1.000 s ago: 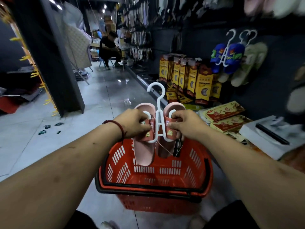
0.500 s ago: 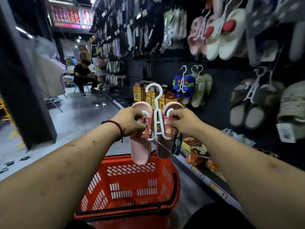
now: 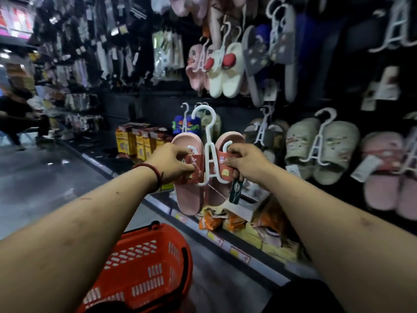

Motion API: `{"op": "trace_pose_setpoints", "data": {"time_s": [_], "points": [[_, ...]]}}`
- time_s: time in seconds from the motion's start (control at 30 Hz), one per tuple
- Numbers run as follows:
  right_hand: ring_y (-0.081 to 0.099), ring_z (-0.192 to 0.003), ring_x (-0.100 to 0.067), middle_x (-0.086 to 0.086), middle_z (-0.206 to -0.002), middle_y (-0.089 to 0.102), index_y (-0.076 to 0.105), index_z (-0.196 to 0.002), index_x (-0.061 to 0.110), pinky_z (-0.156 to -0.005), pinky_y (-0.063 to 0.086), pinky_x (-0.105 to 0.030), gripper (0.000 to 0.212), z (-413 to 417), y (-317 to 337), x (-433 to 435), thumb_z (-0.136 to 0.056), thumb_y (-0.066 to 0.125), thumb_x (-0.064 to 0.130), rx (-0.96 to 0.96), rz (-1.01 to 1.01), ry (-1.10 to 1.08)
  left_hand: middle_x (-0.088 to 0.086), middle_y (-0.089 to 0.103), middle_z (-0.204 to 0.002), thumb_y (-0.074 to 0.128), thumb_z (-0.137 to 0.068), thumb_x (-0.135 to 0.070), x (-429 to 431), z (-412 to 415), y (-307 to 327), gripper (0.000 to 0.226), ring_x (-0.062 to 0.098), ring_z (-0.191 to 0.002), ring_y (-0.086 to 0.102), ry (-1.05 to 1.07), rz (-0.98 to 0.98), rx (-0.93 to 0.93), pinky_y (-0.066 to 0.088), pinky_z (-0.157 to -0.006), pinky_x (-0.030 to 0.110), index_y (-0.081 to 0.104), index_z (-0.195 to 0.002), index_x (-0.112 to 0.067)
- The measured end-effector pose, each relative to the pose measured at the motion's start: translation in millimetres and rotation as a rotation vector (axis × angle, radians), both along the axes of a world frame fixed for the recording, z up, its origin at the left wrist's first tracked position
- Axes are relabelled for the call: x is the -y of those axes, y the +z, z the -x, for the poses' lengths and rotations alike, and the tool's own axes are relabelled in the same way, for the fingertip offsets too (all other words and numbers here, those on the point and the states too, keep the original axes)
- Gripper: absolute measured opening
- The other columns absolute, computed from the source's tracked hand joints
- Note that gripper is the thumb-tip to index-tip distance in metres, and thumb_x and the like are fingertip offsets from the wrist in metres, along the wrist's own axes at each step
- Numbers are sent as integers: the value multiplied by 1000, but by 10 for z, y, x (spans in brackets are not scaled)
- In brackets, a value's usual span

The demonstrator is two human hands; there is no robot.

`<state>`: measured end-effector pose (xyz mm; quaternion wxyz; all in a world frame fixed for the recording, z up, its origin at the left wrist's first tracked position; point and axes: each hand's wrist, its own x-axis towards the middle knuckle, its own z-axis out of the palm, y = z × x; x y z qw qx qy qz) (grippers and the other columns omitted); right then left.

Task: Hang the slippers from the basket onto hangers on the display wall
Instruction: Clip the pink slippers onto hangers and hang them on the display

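Observation:
A pair of pink slippers [image 3: 188,195] sits on a white plastic hanger [image 3: 208,141], held up in front of me. My left hand [image 3: 172,162] grips the strap of the left slipper. My right hand [image 3: 244,162] grips the strap of the right slipper, where a dark tag dangles. The hanger's hook points up, apart from the dark display wall [image 3: 293,109]. The red basket [image 3: 144,272] stands on the floor below my left arm.
Several slipper pairs on white hangers [image 3: 320,150] hang on the wall to the right and above. A low shelf [image 3: 237,247] with orange packets runs along the wall's foot. Yellow boxes [image 3: 135,143] stand farther left. A seated person [image 3: 15,118] is far down the aisle.
Both hands have lifted the hanger with the pink slippers up out of the basket and toward the display wall. My view has turned right and upward, so the basket now sits low.

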<state>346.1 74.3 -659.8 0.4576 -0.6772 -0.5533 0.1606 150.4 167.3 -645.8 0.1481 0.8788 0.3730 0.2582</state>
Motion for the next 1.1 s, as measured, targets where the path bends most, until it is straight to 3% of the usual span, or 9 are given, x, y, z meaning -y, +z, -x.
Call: {"op": "trace_pose_setpoints", "data": {"time_s": [0.13,0.27,0.4,0.5,0.63,0.8,0.9,1.0,1.1], "points": [[40,-30,-2,1,-51,45,60,-89,9,-33,33,-18,11,-279,62,317,-96,60,0,-52,-28,-101,11,73,-87,74,-80,-21,170,-404,49,19,27,-86,68,-81,-51,59,56,-81,43,75,-93,-8],[40,-31,0,-2,-60,48,62,-94,8,-35,34,-16,8,-556,149,678,-97,59,2,-47,-17,-206,12,73,-90,73,-81,-17,328,-838,72,19,28,-88,68,-168,-32,97,55,-82,41,74,-97,-7],[42,-33,1,-2,-63,50,65,-96,7,-36,34,-16,9,-872,182,1039,-96,58,2,-53,-36,-318,8,72,-84,73,-81,-16,559,-1294,85,12,22,-78,66,-280,20,150,55,-70,31,73,-92,-10],[46,-47,-9,-1,-65,52,64,-88,8,-42,36,-18,10,-1125,149,1362,-95,58,2,-44,-38,-407,-2,61,-65,73,-79,-17,764,-1670,61,9,11,-60,54,-365,49,147,40,-52,17,66,-74,-14],[55,-57,-15,2,-71,62,63,-83,23,-58,43,-26,18,-1455,39,1843,-92,62,7,-64,-40,-567,3,63,-66,73,-76,-19,1079,-2205,-32,15,23,-64,61,-487,97,124,53,-60,29,62,-67,-16],[49,-54,-19,-1,-63,56,62,-77,13,-58,40,-29,18,-1814,-11,2374,-90,57,2,-88,-48,-701,0,58,-65,73,-77,-18,1493,-2810,-75,21,18,-64,55,-621,66,96,43,-57,25,57,-63,-19],[46,-57,-20,-3,-60,50,56,-70,14,-60,38,-34,22,-2049,-2,2571,-88,57,2,-91,-71,-769,-1,63,-73,75,-73,-19,1619,-3179,-39,8,23,-78,64,-690,95,94,55,-72,32,68,-75,-18],[49,-57,-20,-4,-62,54,61,-75,11,-58,41,-31,16,-2312,19,2677,-87,57,2,-112,-103,-828,-2,59,-79,76,-74,-20,1710,-3536,3,21,21,-82,62,-722,79,82,48,-73,25,73,-94,-14],[49,-57,-19,-7,-65,53,61,-78,8,-56,41,-30,13,-2555,57,2725,-88,57,1,-153,-119,-844,-9,58,-67,76,-76,-19,1730,-3865,44,13,18,-74,61,-766,62,91,41,-64,21,64,-76,-24]]}}
